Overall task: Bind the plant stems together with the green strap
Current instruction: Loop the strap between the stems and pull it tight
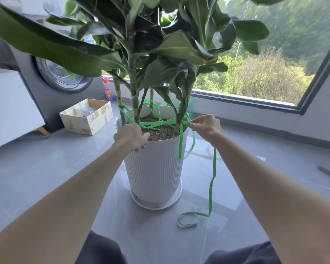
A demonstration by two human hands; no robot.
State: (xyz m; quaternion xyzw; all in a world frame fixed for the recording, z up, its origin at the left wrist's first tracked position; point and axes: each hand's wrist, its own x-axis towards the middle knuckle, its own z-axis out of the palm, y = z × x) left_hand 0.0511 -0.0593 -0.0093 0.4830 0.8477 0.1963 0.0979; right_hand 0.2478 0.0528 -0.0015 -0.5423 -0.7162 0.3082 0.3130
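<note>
Tension: your right hand point(206, 128) is pinching green strap point(160, 123) at pot's point(154, 168) 3 o'clock; left hand's point(131, 137) grip at 9 cannot be told. You are aiming for level pull around stems point(135, 107).

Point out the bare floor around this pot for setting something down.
Bare floor lies left of the pot, bordered by the cardboard box. More lies right of it, below the window. Crowded: the strap trails over the floor front-right, and crisscrosses the stems.
</note>
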